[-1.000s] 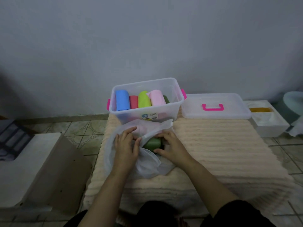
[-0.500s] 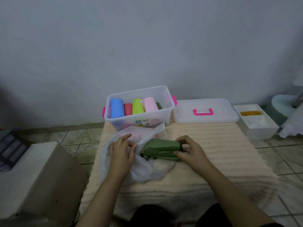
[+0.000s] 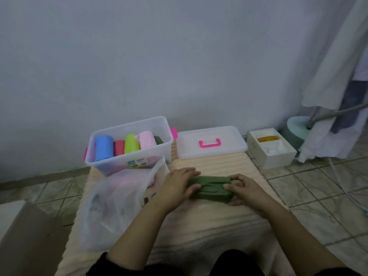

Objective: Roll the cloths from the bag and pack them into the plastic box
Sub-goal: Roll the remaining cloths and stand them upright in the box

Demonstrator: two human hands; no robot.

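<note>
A folded dark green cloth (image 3: 211, 187) lies on the cream ribbed mat (image 3: 199, 220), clear of the bag. My left hand (image 3: 177, 186) grips its left end and my right hand (image 3: 244, 189) grips its right end. The translucent white plastic bag (image 3: 111, 208) lies crumpled to the left on the mat, something pink showing inside. Behind it stands the clear plastic box (image 3: 159, 154) with pink latches, holding a blue roll (image 3: 103, 147), a red roll (image 3: 119, 147), a lime roll (image 3: 131, 143), a pink roll (image 3: 147, 139) and a dark green roll (image 3: 158, 139).
The box's clear lid (image 3: 211, 150) with a pink handle lies right of the box. A white foam box (image 3: 270, 149) stands on the tiled floor further right, beside a pale round base (image 3: 296, 130) and hanging cloth. A cardboard piece (image 3: 25, 238) is at the left.
My right hand drew the green cloth out of the bag to the right. My left hand left the bag and took the cloth's left end. The view shifted right.
</note>
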